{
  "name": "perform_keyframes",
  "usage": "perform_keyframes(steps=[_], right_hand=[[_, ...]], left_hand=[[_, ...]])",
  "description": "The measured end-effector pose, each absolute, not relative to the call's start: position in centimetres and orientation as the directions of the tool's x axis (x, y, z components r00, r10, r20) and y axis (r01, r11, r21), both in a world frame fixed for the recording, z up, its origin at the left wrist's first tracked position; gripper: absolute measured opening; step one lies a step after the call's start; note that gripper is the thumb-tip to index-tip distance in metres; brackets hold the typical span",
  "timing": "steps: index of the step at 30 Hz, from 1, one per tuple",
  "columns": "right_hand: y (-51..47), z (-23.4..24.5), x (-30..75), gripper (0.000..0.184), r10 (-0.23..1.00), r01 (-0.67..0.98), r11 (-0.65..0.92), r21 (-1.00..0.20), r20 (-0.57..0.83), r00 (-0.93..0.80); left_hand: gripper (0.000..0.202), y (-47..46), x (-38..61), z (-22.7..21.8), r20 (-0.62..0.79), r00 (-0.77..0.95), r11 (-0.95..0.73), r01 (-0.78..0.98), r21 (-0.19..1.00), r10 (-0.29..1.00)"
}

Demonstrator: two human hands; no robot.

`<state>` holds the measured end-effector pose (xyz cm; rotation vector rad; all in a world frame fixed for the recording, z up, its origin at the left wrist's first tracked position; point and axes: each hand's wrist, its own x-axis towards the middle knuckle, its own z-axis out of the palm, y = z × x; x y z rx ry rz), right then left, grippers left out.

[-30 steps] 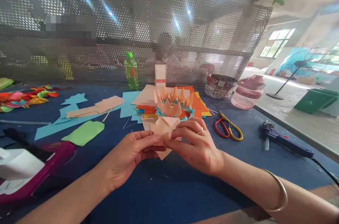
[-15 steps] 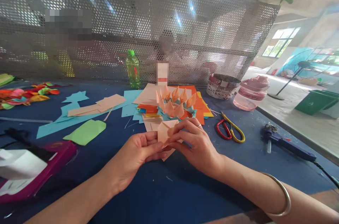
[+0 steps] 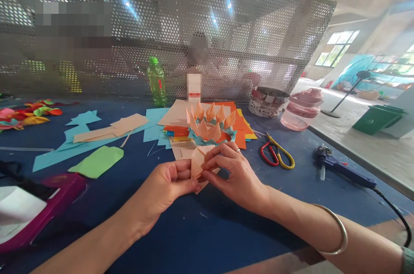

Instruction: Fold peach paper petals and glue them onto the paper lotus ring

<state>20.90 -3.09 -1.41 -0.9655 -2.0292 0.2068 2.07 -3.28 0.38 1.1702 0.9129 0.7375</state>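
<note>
Between my two hands is a small peach sheet of paper, partly folded, with a crease near its top. My left hand is closed on its left and lower edge, thumb in front. My right hand, with a ring on one finger, pinches the right side; its fingers cover part of the fold. Just beyond them a ring of folded paper points, peach above and blue below, sits on stacked coloured sheets. A further peach piece of paper lies behind my hands, partly hidden by them.
Scissors and a glue gun with a cord lie on the right. Farther back stand a tub, a pink bottle and a green bottle. Cut blue paper, green paper and a magenta holder are leftward.
The peach paper is turned and folded narrower between my hands. My left thumb has slid lower, and my right fingers have shifted along the fold. The whole view has moved slightly.
</note>
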Motion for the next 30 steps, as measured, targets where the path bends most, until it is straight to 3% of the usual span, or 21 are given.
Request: perform_keyframes(steps=[13, 30], right_hand=[[-3.23, -1.43, 20.82, 0.004, 0.696, 0.551, 0.693, -0.466, 0.633, -0.34], [-3.2, -1.28, 20.86, 0.006, 0.675, 0.553, 0.71, -0.436, 0.644, -0.36]], left_hand=[[0.036, -3.0, 2.24, 0.14, -0.252, 0.419, 0.3, -0.05, 0.953, 0.872], [0.024, -3.1, 1.81, 0.07, -0.23, 0.495, 0.293, -0.053, 0.955, 0.838]])
